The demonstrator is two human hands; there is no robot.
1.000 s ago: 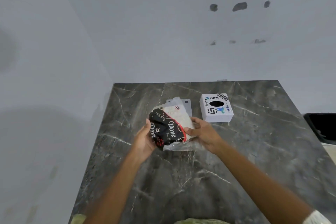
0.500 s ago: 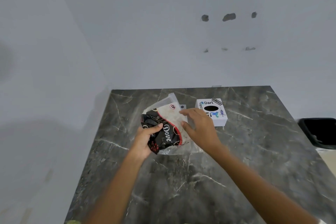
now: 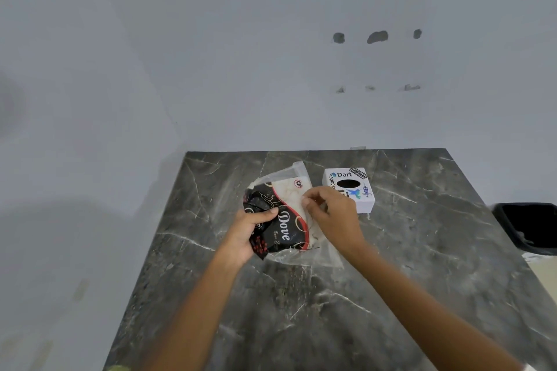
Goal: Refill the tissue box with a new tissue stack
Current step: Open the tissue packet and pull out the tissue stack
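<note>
The left hand's [image 3: 247, 232] fingers [image 3: 266, 214] were clamped on the dark end of the tissue pack [image 3: 283, 217], and the right hand [image 3: 330, 211], which a second earlier had steadied the pack's near side, had shifted up with fingers pinched on the pale wrapper. This suggested the pack was being opened. It lay on the tabletop [image 3: 301, 310] just beside the tissue box [image 3: 358, 187], not yet refilled.

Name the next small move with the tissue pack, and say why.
Probably pull the wrapper open with the right hand: its fingertips pinch the pack top, the left hand grips the black end, and the box sits beside, unfilled.
</note>
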